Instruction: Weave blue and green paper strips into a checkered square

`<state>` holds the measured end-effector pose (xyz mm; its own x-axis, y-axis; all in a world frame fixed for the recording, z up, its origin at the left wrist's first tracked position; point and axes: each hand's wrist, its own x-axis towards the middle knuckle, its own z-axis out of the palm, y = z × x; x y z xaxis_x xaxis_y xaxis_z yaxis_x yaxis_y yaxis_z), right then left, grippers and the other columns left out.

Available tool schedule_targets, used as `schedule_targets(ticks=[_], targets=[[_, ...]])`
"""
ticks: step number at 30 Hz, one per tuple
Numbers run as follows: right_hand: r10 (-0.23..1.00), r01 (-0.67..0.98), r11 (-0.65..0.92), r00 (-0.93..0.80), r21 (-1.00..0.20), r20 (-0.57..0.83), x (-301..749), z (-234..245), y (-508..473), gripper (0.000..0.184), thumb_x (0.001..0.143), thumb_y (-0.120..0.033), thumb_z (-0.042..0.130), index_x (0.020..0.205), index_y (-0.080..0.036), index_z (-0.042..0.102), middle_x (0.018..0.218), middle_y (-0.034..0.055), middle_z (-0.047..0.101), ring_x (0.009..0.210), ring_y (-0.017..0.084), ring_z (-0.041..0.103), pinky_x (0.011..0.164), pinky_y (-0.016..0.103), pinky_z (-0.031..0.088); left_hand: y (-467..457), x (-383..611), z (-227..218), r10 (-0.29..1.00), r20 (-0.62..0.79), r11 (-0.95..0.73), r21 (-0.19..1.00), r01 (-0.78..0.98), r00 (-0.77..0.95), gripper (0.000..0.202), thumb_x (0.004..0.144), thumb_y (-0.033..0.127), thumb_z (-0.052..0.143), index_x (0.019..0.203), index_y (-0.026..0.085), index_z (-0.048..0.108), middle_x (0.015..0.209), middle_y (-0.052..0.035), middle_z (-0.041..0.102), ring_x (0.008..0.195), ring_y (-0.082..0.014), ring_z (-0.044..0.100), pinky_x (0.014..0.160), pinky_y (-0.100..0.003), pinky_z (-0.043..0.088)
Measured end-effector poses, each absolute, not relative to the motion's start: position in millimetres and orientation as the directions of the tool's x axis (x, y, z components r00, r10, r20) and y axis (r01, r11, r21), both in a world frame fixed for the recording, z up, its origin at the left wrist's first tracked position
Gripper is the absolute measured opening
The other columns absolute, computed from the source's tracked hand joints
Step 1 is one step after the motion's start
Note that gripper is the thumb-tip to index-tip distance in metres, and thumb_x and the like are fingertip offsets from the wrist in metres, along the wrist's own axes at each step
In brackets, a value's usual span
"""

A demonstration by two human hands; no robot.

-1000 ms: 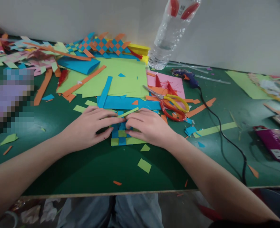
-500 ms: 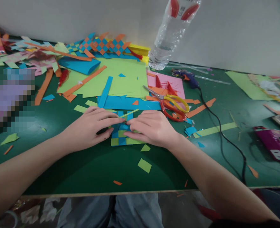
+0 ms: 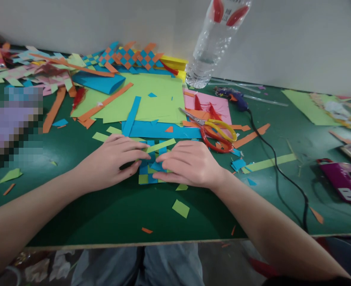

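A woven mat of blue and green paper strips (image 3: 153, 178) lies on the table in front of me, partly covered by my hands. From the left, my left hand (image 3: 111, 161) rests at its edge, fingers stretched out and the thumb apart from them. A loose green paper strip (image 3: 163, 144) slants across the top, one end by my left fingertips. My right hand (image 3: 190, 165) has its fingers curled over the mat's right side, pinching at a blue paper strip (image 3: 155, 166) near the middle. Its fingertips partly hide the grip.
Scissors (image 3: 218, 135) lie beyond my right hand, near a glue gun (image 3: 237, 99) with a black cord. A water bottle (image 3: 209, 47) stands behind green paper sheets (image 3: 151, 105). Woven paper fish (image 3: 127, 57) and scraps line the back. A purple pouch (image 3: 342, 180) sits right.
The green strip has turned to show its broad face. My left fingertips have drawn back slightly to the left, and my right fingers have shifted a little over the mat.
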<state>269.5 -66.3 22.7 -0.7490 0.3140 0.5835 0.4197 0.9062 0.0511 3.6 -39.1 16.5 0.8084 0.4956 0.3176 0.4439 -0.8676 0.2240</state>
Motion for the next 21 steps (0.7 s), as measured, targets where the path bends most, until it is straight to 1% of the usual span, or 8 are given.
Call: schedule_targets(ticks=[5, 8, 12, 18, 21], targets=[[0.272, 0.422, 0.899, -0.746, 0.115, 0.607, 267.6, 25.7, -66.6, 0.036, 0.102, -0.042, 0.064, 0.075, -0.019, 0.064, 0.077, -0.0006, 0.077, 0.064, 0.009, 0.065, 0.061, 0.026, 0.046, -40.2, 3.2, 18.7, 0.467, 0.351, -0.884, 0.197, 0.423, 0.812, 0.033, 0.104, 0.021, 0.039, 0.097, 0.024, 0.072, 0.126, -0.0092, 0.077, 0.104, -0.0236, 0.075, 0.092, -0.043, 0.050], [0.264, 0.426, 0.897, -0.735, 0.122, 0.624, 266.6, 26.5, -66.7, 0.036, 0.101, -0.043, 0.066, 0.074, -0.019, 0.064, 0.076, -0.0018, 0.077, 0.061, 0.008, 0.063, 0.059, 0.026, 0.046, -40.9, 3.1, 19.4, 0.448, 0.361, -0.894, 0.174, 0.413, 0.818, 0.032, 0.101, 0.016, 0.038, 0.092, 0.022, 0.068, 0.127, -0.0114, 0.076, 0.103, -0.0240, 0.075, 0.093, -0.046, 0.050], [0.265, 0.421, 0.901, -0.731, 0.109, 0.628, 267.2, 27.0, -66.9, 0.035, 0.101, -0.042, 0.066, 0.076, -0.019, 0.064, 0.077, -0.0017, 0.078, 0.062, 0.009, 0.064, 0.059, 0.027, 0.046, -41.5, 4.2, 19.4, 0.473, 0.366, -0.881, 0.207, 0.425, 0.802, 0.028, 0.099, 0.013, 0.039, 0.095, 0.022, 0.065, 0.122, -0.0092, 0.077, 0.110, -0.0253, 0.074, 0.094, -0.045, 0.050], [0.265, 0.412, 0.905, -0.739, 0.104, 0.619, 269.1, 26.0, -66.3, 0.026, 0.100, -0.038, 0.069, 0.083, -0.018, 0.066, 0.089, 0.0016, 0.079, 0.068, 0.011, 0.066, 0.063, 0.028, 0.047, -40.7, 4.2, 17.9, 0.519, 0.338, -0.854, 0.250, 0.457, 0.785, 0.031, 0.100, 0.017, 0.038, 0.107, 0.026, 0.067, 0.108, -0.0042, 0.081, 0.101, -0.0219, 0.076, 0.094, -0.043, 0.051], [0.273, 0.425, 0.898, -0.736, 0.110, 0.620, 269.2, 24.9, -65.9, 0.025, 0.101, -0.037, 0.067, 0.085, -0.018, 0.067, 0.092, 0.0019, 0.080, 0.069, 0.011, 0.067, 0.063, 0.027, 0.047, -39.9, 3.2, 17.1, 0.510, 0.327, -0.859, 0.249, 0.448, 0.795, 0.034, 0.100, 0.018, 0.038, 0.106, 0.025, 0.070, 0.109, -0.0034, 0.082, 0.101, -0.0218, 0.076, 0.093, -0.043, 0.051]])
